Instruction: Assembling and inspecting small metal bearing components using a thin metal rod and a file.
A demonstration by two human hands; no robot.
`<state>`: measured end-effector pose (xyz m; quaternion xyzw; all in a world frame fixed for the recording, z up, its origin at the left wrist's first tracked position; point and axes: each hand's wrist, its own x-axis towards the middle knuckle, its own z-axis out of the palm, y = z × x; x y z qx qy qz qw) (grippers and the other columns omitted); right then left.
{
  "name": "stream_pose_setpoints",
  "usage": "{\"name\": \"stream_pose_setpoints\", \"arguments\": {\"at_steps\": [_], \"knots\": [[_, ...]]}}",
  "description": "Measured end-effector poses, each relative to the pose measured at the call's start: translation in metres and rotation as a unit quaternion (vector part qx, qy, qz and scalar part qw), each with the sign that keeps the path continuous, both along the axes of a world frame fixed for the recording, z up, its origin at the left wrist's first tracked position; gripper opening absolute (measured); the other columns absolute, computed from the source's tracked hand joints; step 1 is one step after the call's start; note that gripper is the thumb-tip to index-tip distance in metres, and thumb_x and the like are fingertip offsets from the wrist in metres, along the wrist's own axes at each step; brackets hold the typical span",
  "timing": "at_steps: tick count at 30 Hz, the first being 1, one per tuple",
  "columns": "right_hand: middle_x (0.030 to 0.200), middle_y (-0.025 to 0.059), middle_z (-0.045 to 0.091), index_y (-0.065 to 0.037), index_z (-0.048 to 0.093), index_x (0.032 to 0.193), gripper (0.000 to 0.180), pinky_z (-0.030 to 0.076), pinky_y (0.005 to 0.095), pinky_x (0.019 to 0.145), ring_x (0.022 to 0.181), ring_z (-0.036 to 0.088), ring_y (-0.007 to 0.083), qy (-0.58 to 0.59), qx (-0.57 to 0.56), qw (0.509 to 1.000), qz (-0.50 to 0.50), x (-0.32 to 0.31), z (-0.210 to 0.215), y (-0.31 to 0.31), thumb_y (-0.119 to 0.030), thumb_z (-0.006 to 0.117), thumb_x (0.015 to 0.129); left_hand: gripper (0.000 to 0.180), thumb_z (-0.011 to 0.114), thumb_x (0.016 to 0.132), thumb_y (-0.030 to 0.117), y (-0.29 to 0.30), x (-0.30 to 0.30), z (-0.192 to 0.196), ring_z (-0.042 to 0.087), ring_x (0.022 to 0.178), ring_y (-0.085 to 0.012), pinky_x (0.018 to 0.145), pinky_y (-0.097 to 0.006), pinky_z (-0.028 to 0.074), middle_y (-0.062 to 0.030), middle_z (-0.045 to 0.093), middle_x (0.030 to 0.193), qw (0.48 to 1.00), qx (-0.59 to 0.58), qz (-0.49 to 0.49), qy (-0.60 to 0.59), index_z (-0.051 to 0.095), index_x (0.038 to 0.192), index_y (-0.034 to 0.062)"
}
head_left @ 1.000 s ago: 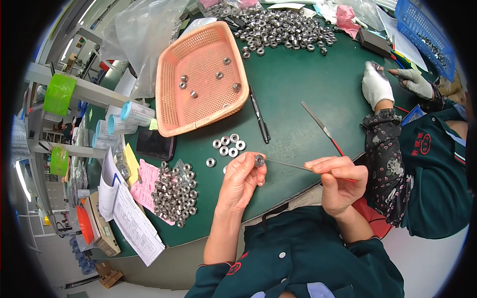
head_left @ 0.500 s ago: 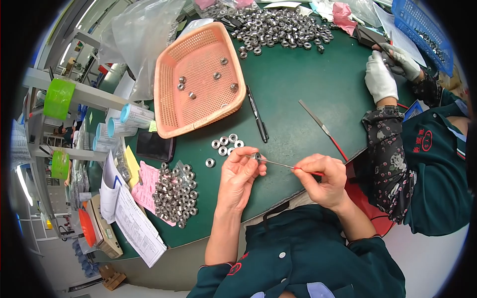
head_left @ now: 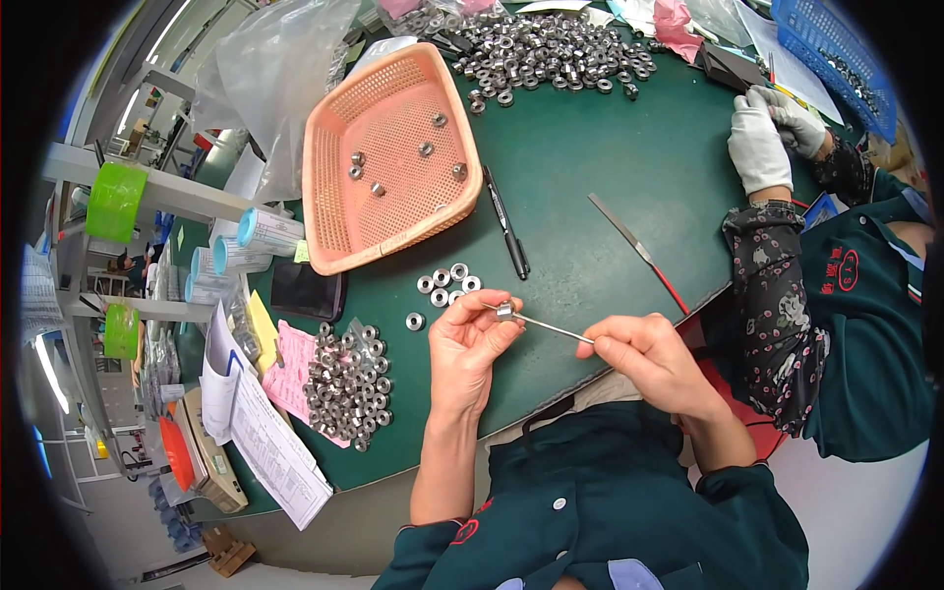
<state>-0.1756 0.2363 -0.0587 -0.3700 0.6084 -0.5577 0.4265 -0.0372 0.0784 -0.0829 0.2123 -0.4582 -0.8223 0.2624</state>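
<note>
My left hand (head_left: 474, 344) pinches a small shiny metal ring (head_left: 505, 311) between thumb and fingertips, above the table. With its fingers closed, my right hand (head_left: 651, 360) grips a thin needle file (head_left: 556, 326). The file's tip meets the ring; whether it passes through the hole is too small to tell. Its handle is hidden in my right hand. Just beyond my left hand lie several loose metal rings (head_left: 425, 284). A larger heap of rings (head_left: 349, 388) rests to the left, partly over pink paper (head_left: 287, 372).
Beyond my hands stand a pink mesh basket (head_left: 324, 197) with several rings and a black marker (head_left: 506, 224). A flat file (head_left: 625, 232) with a red handle lies right. A big ring pile (head_left: 551, 49) covers the far side. A co-worker's gloved hands (head_left: 759, 147) work at right.
My right hand has shifted slightly right and down with the file, whose red handle no longer shows. The ring has turned a little in my left fingers. The co-worker's hands moved slightly.
</note>
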Motion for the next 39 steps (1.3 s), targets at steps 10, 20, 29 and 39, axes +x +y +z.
{"name": "stream_pose_setpoints", "arguments": {"at_steps": [10,20,29,39], "knots": [[0.054,-0.0053,0.040,0.003,0.061,0.085,0.014,0.024,0.0207,0.043,0.048,0.032,0.0028,0.057,-0.053,0.988,-0.137,-0.004,-0.003,0.006,-0.004,0.048,0.087,0.029,0.058,0.086,0.018,-0.011,0.007,-0.005,0.059,0.070,-0.0126,0.066,-0.023,0.050,-0.0110,0.062,0.087,0.987,0.153,-0.048,0.005,0.054,0.106,-0.0035],[0.047,0.0063,0.043,0.003,0.061,0.080,0.011,0.031,0.0249,0.040,0.040,0.041,0.0079,0.149,-0.041,0.983,-0.103,0.005,-0.009,0.000,0.000,0.050,0.082,0.033,0.051,0.091,0.025,-0.010,0.006,-0.006,0.054,0.067,-0.0117,0.058,-0.021,0.048,-0.0090,0.058,0.080,0.991,0.129,-0.031,-0.027,0.052,0.105,-0.0055],[0.059,0.0119,0.057,0.002,0.060,0.075,0.002,0.042,0.0319,0.046,0.050,0.056,0.0257,0.280,-0.087,0.947,-0.128,-0.006,-0.009,-0.002,0.000,0.058,0.075,0.027,0.058,0.087,0.024,-0.003,0.006,-0.003,0.052,0.056,-0.0101,0.053,-0.023,0.043,-0.0065,0.059,0.071,0.995,0.027,-0.049,-0.081,0.058,0.091,-0.0026],[0.059,0.0070,0.054,0.003,0.059,0.084,0.005,0.033,0.0247,0.043,0.044,0.045,0.0127,0.274,-0.091,0.914,-0.286,0.001,-0.019,0.015,0.003,0.056,0.080,0.020,0.070,0.070,0.002,0.003,-0.006,0.017,0.053,0.057,-0.0102,0.052,-0.023,0.043,-0.0049,0.057,0.070,0.828,-0.511,0.115,-0.200,0.060,0.087,-0.0010]]}}
